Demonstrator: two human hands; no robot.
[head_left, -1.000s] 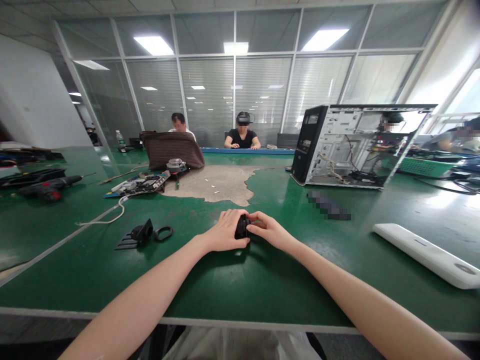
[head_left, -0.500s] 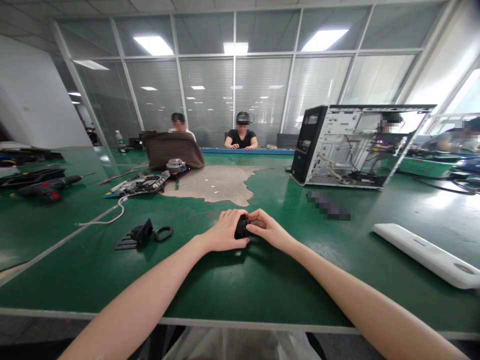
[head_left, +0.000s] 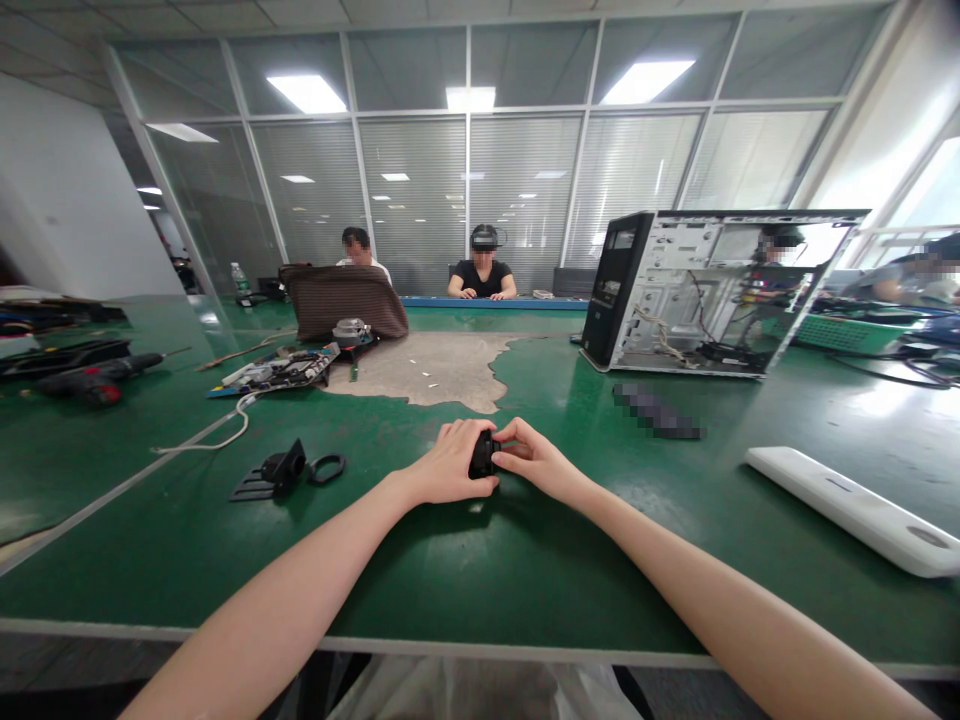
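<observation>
A small black round part (head_left: 482,455) is held between both hands, just above the green table (head_left: 450,580). My left hand (head_left: 452,463) wraps round its left side, thumb below and fingers over the top. On its right side, my right hand (head_left: 531,458) grips the edge with thumb and fingertips. To the left lie a black bracket-like piece (head_left: 279,468) and, beside it, a flat black ring (head_left: 327,467). The palm side of my left hand is hidden.
An open computer case (head_left: 675,300) stands at the back right, a white device (head_left: 855,510) nearer. Back left are a circuit board (head_left: 281,370), a brown cloth (head_left: 341,300) and a drill (head_left: 101,385). Several people sit across the room.
The fingers of my right hand have shifted very slightly on the black part. My left hand keeps the same hold.
</observation>
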